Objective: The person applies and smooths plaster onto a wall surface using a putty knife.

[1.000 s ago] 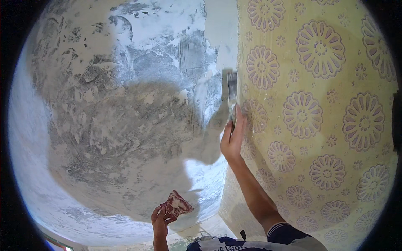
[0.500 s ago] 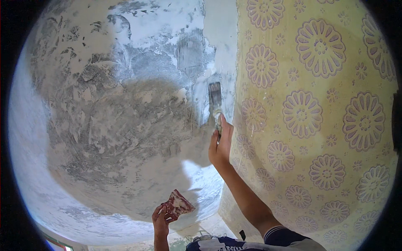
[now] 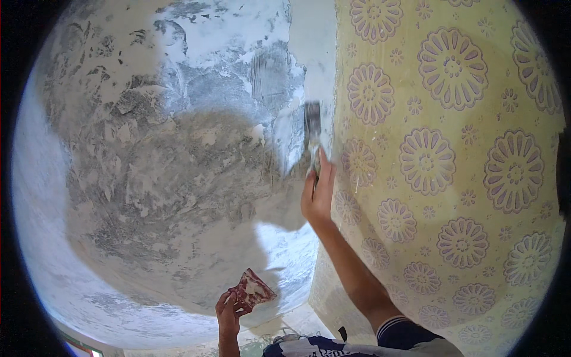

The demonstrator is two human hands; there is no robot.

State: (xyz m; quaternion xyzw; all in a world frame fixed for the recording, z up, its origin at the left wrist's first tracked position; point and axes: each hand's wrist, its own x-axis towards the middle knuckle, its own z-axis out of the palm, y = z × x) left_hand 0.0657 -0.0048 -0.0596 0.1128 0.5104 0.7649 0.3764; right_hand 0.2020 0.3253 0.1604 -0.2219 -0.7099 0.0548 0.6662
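My right hand [image 3: 318,193] grips the handle of a putty knife [image 3: 312,114], its flat metal blade pointing up against the pale strip of the grey wall [image 3: 172,178] beside the corner. Lower down, my left hand [image 3: 228,309] holds a flat dark-red piece with a wide edge [image 3: 257,290], perhaps a plastic spreader; whitish paste is smeared over it. That piece is held away from the knife. The grey wall carries uneven white and grey patches of filler, smoother and whiter near the top. Part of the knife's handle is hidden by my right fingers.
To the right, a yellow wall [image 3: 410,226] with purple-edged flower patterns meets the grey wall at an upright corner. My arm's and body's shadow falls over the grey wall. A strip of floor [image 3: 285,324] shows at the bottom, below the walls.
My right hand and the putty knife have moved up and slightly right along the pale strip by the corner. My left hand with the red piece has stayed about where it was.
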